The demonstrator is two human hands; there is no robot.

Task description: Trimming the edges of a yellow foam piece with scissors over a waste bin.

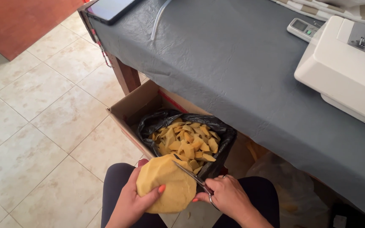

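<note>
A round piece of yellow foam [165, 183] is being held low in the middle of the view, above the person's lap and just in front of a cardboard box [136, 103]. The left hand [134, 202] is gripping it from below, with the thumb pressed on its face. The right hand [229, 196] is closed around the handles of a pair of scissors [191, 174], and the blades are lying across the upper right edge of the foam. Inside the box a black plastic bag [222, 135] is standing open, and it is holding many small yellow foam scraps [186, 141] (all of the same colour as the round piece). The box is sitting on the tiled floor [34, 126], partly under a worktop [233, 63] covered with grey cloth. On this worktop a white sewing machine [343, 67], a remote control [303, 28] and a dark tablet [108, 8] are lying.
</note>
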